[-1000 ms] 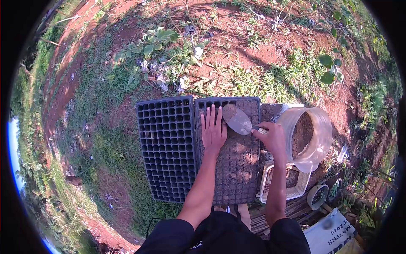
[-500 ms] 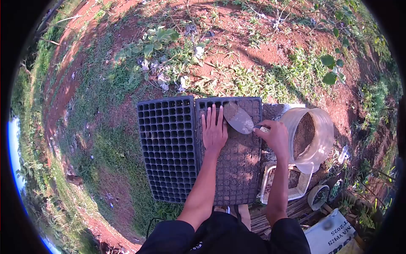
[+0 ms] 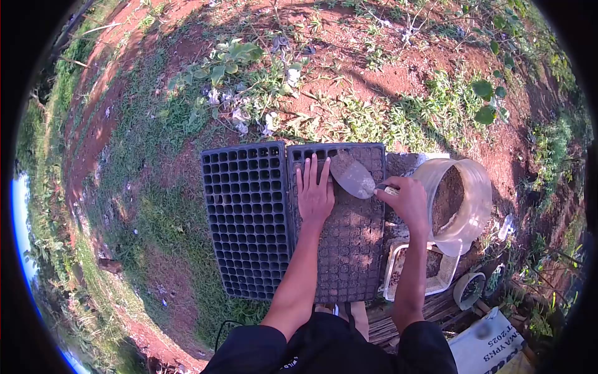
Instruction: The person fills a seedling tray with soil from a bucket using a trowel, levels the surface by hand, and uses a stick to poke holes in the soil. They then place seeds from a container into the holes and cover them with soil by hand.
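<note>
Two black seedling trays lie side by side. The left tray [image 3: 248,218] has empty cells; the right tray [image 3: 349,249] is largely covered with dark soil, with a few unfilled cells along its top left edge. My left hand [image 3: 315,194] rests on the upper left part of the soil-covered tray, fingers stretched out and pointing away from me. In my right hand [image 3: 406,201] is the handle of a trowel [image 3: 355,179], whose blade lies over the soil near the top of that tray, just right of my left fingertips.
Right of the trays stands a translucent round container [image 3: 476,199] with soil inside. Below it are a white rectangular basket [image 3: 443,274] and a small round pot [image 3: 468,291]. A printed white sack [image 3: 489,346] lies at the lower right. Leafy plants [image 3: 237,56] grow beyond the trays.
The trowel and my right hand have shifted very slightly to the right. My left hand has stayed in almost the same place.
</note>
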Demonstrator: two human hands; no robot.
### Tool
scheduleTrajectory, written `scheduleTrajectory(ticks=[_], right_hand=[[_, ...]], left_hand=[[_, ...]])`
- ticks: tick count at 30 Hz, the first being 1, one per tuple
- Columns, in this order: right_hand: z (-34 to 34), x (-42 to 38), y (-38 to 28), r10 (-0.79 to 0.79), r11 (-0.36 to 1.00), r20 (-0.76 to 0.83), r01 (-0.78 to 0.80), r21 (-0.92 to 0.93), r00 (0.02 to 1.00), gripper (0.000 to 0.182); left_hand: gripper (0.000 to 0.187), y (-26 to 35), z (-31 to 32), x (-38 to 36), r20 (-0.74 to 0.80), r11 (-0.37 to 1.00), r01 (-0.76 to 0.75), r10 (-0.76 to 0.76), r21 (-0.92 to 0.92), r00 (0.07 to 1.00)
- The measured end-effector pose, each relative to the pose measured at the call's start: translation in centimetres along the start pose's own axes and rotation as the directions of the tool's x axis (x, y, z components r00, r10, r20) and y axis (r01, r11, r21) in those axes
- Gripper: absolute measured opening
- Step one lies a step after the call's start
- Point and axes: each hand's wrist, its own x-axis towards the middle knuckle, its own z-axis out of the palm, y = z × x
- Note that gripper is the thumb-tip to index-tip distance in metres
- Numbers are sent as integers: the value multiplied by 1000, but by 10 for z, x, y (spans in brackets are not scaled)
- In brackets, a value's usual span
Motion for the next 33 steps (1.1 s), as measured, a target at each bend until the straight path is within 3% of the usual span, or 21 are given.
scheduleTrajectory(ticks=[18,20,33], right_hand=[[-3,2,-6,7,1000,71,-7,-8,997,32],[2,2,2,-45,996,33,42,75,998,32],[5,-2,-4,11,996,12,-12,87,1000,36]], left_hand=[[60,-2,3,-1,-40,998,-10,7,-55,999],[61,-2,3,-1,-47,998,-12,9,-61,999],[61,0,1,1,-26,1000,-2,1,-16,1000]])
